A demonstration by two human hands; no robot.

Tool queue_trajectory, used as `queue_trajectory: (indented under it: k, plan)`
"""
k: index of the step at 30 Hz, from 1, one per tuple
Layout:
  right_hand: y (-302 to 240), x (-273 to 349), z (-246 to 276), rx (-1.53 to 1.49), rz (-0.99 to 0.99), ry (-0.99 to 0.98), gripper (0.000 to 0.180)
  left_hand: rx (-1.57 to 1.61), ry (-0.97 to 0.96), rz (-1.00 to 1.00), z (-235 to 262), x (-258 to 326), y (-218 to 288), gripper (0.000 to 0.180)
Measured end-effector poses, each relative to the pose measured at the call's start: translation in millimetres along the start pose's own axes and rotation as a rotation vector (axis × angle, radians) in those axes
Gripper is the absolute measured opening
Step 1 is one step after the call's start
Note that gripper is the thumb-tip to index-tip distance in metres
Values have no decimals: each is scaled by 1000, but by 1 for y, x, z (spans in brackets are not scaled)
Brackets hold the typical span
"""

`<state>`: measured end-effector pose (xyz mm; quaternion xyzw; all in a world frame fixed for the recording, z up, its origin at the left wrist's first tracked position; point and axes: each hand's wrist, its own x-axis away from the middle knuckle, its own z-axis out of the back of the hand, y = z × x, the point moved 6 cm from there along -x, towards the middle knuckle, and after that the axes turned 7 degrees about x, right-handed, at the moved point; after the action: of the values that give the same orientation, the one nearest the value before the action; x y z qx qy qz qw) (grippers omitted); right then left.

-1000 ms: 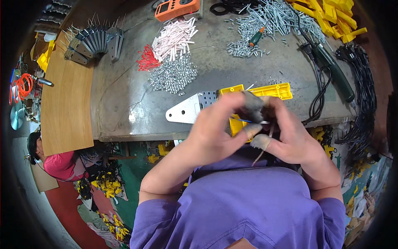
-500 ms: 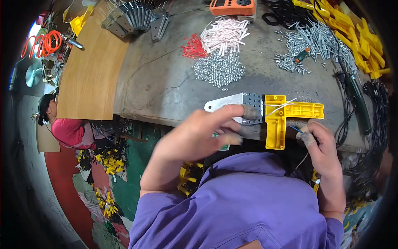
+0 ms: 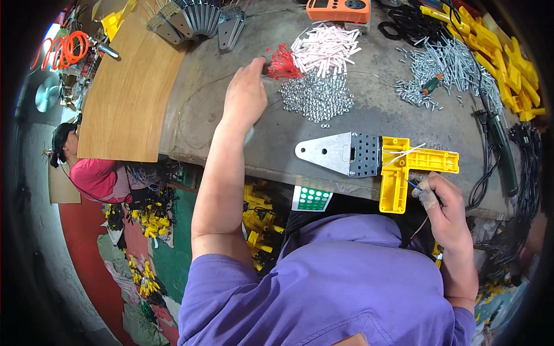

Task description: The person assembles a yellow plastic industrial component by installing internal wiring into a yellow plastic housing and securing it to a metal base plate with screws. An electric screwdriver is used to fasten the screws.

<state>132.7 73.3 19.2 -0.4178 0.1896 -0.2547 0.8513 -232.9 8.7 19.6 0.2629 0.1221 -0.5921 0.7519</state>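
My left hand (image 3: 245,95) is stretched out over the bench, its bent fingertips at the left edge of a pile of small red-leaded parts (image 3: 283,62). Those fingers look drawn together; anything between them is hidden. Close to the front edge, my right hand (image 3: 441,202) pinches a blue wire (image 3: 413,185), its tip beside the yellow shell. A brown wire (image 3: 420,228) hangs below that hand. Left of it lies an open yellow plastic handle shell (image 3: 395,187), joined to a flat, pointed metal plate (image 3: 326,151) with a perforated section. Thin white wires (image 3: 404,153) cross the shell.
White sleeves (image 3: 326,49), metal nuts (image 3: 317,97) and screws (image 3: 447,66) lie in piles. An orange meter (image 3: 337,10) stands at the back, with metal plates (image 3: 196,23) to its left. Yellow shells (image 3: 508,63) and black cords (image 3: 522,167) sit right. A co-worker (image 3: 95,179) is far left.
My left hand has moved from above the metal plate, away and to the left, to the red parts. The plate and yellow shell are now uncovered. My right hand still holds the blue wire.
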Motion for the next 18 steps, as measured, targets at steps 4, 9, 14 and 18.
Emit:
queue_trajectory:
  k: [4,9,14,18]
  plan:
    - [0,-3,0,-29,16,34,13,-101,-51,27,3,-1,-2,39]
    - [1,-3,-3,-22,12,4,13,-38,-143,126,-2,1,-10,36]
    - [6,5,3,-100,-60,-12,14,-287,-300,278,15,11,-20,46]
    - [18,11,-2,-435,-251,71,12,271,-49,347,25,15,38,46]
